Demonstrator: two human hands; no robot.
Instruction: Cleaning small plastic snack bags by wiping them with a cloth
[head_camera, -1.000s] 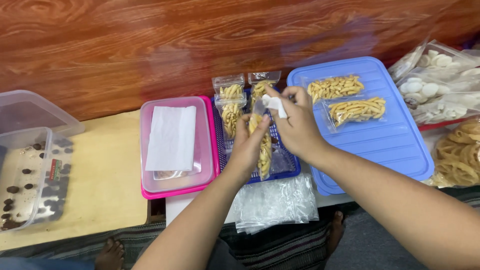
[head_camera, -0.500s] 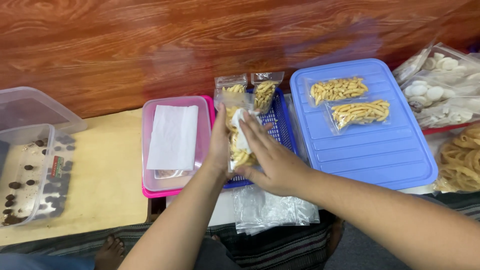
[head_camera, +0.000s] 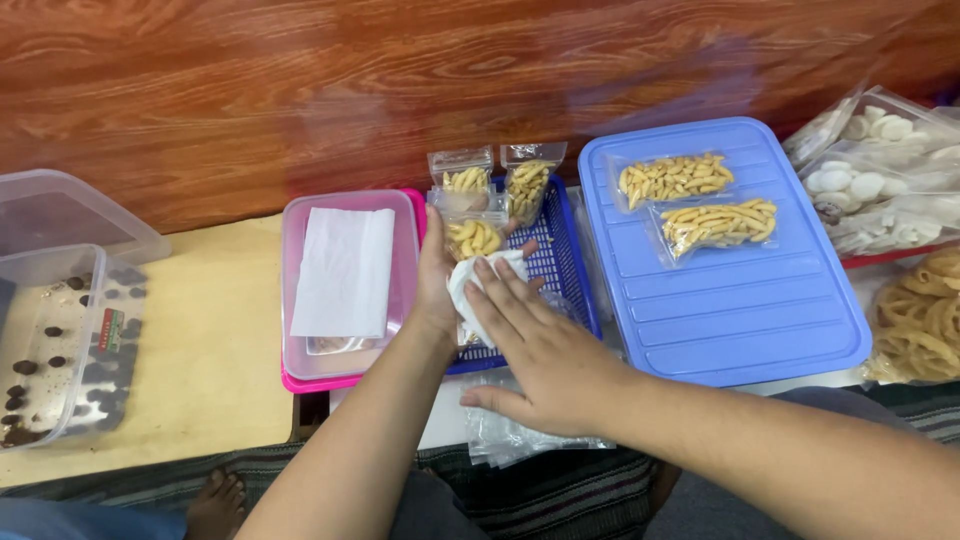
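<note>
The pale table (head_camera: 200, 340) carries a row of boxes against a red-brown wooden wall (head_camera: 400, 80). The blue lid (head_camera: 740, 310) on the right bears two sealed packets of yellow sticks (head_camera: 675, 178); they lie flat and look safe. Left of it sits the pink box (head_camera: 300, 330) with a white paper sheet (head_camera: 345, 272) on its lid, and between the two a blue basket (head_camera: 560, 265) holds standing packets.

Over the basket the left hand (head_camera: 437, 270) cradles a small snack packet (head_camera: 475, 238) from behind, its fingers wrapped round the bag. The right hand (head_camera: 535, 345) lies flat, fingers stretched out, pressing a white slip (head_camera: 470, 290) against the bag's lower part.

The likely trouble: pressing hard could crush the brittle sticks or spring the seal. If the slip slides, it could sit crooked. The two upright packets (head_camera: 500, 175) behind could topple if the hands nudge them. Loose clear bags (head_camera: 520, 440) at the near edge could slide off.
</note>
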